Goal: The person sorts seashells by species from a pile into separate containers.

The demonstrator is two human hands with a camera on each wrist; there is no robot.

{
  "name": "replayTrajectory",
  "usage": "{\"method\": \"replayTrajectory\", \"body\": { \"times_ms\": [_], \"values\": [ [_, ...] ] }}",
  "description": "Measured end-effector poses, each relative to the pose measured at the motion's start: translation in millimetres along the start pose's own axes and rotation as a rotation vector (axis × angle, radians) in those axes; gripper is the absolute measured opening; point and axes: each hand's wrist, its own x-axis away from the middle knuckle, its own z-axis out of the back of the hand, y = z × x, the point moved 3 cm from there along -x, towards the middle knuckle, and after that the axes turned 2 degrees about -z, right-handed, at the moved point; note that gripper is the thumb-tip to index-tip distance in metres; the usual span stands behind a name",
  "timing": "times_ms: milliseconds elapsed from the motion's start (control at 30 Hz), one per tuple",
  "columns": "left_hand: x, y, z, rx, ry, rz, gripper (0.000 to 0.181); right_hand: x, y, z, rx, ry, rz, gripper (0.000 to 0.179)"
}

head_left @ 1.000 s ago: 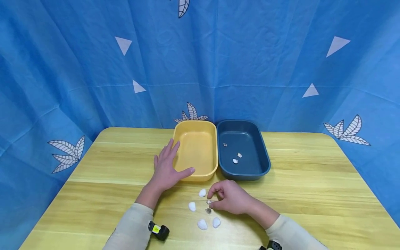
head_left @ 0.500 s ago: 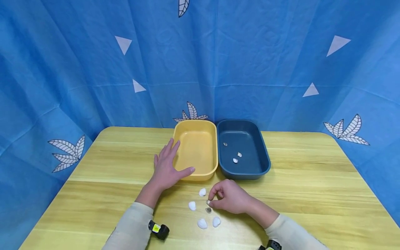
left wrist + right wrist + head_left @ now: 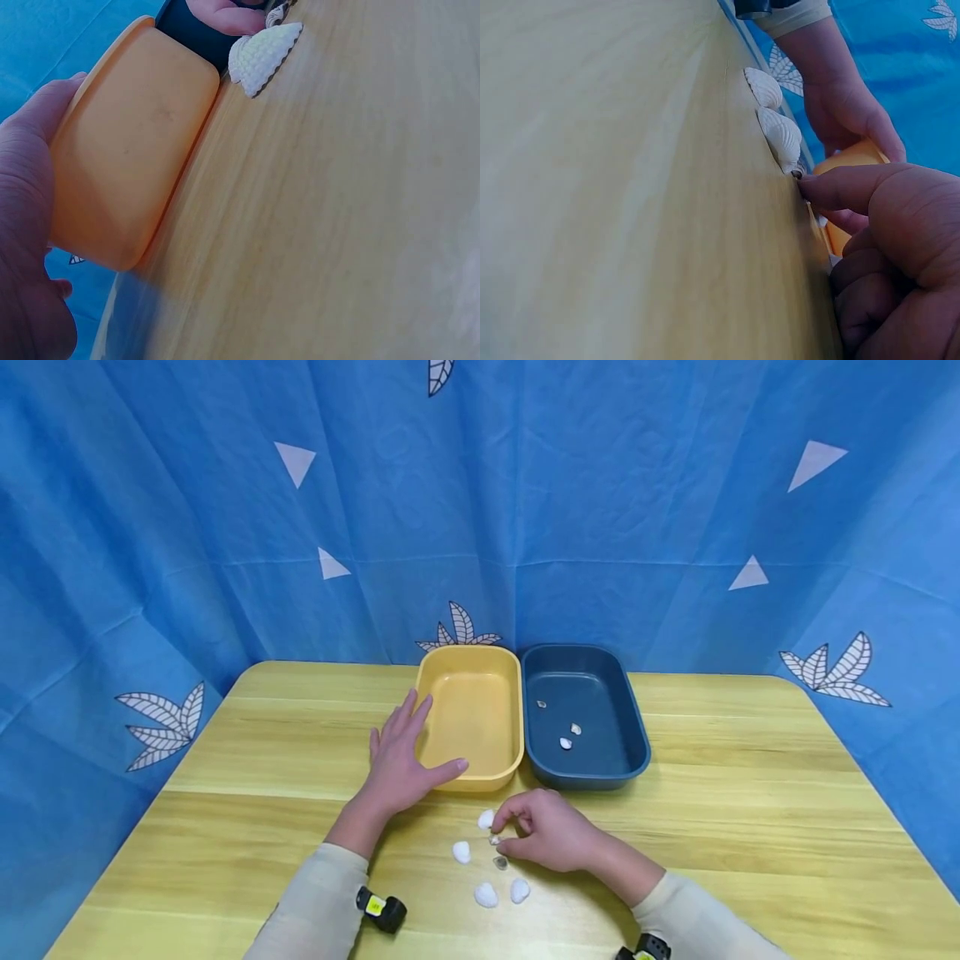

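Observation:
My left hand (image 3: 401, 770) lies with fingers spread along the left side of a yellow tray (image 3: 472, 727), its thumb at the front rim. My right hand (image 3: 551, 832) has thumb and index finger curled around a small brownish-white seashell (image 3: 494, 840) on the table, just in front of the trays. A small dark seashell (image 3: 500, 862) lies near the thumb. Close by are several larger white seashells, one of them (image 3: 486, 819) next to the right index finger. In the right wrist view, the right thumb hides part of the small shell.
A dark blue tray (image 3: 622, 760) stands against the yellow tray's right side, with three small seashells inside. The wooden table (image 3: 750, 827) reaches back to a blue patterned curtain (image 3: 630, 510).
The small seashell has shifted slightly left and away from me, with the right fingertips following it. My left hand has stayed at the yellow tray.

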Motion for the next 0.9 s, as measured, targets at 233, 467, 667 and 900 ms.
{"method": "replayTrajectory", "body": {
  "times_ms": [233,467,667,900],
  "values": [
    [-0.3,0.8,0.9,0.005,0.001,0.002,0.107,-1.2,-0.2,-1.8,0.003,-0.008,0.000,0.011],
    [0.3,1.0,0.2,0.002,-0.001,0.001,0.107,-1.3,-3.9,-6.2,-0.022,-0.023,0.006,0.015],
    [-0.4,1.8,0.3,-0.005,-0.009,0.007,0.107,-3.7,-4.6,-8.7,-0.018,-0.040,0.011,0.014],
    [-0.6,0.4,0.5,-0.014,-0.003,0.005,0.107,-5.4,-7.3,-8.4,-0.021,-0.052,0.032,0.011]
  ]
}}
